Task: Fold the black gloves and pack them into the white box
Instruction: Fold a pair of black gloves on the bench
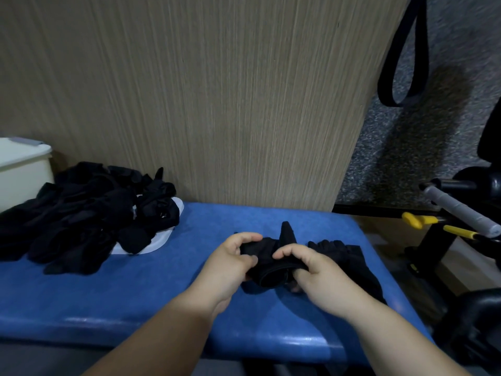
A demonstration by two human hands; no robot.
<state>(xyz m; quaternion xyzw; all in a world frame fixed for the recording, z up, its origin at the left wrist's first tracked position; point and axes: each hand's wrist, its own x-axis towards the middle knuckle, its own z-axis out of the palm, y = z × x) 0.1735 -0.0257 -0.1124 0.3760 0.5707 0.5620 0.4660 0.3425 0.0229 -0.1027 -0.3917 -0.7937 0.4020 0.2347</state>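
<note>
A black glove (268,264) is bunched between both hands just above the blue padded bench (135,294). My left hand (230,264) pinches its left side, and my right hand (311,270) grips its cuff on the right. One finger of the glove sticks up behind my hands. A second black glove (349,256) lies flat on the bench just right of my right hand. A large heap of black gloves (84,213) sits at the left of the bench. The white box (21,169) stands at the far left, behind the heap.
A white lid or tray (160,240) lies under the heap's right edge. A wood-grain panel (217,90) rises behind the bench. Black exercise gear with yellow handles (423,221) and a grey grip stands off the bench's right end, and a black strap (404,63) hangs above.
</note>
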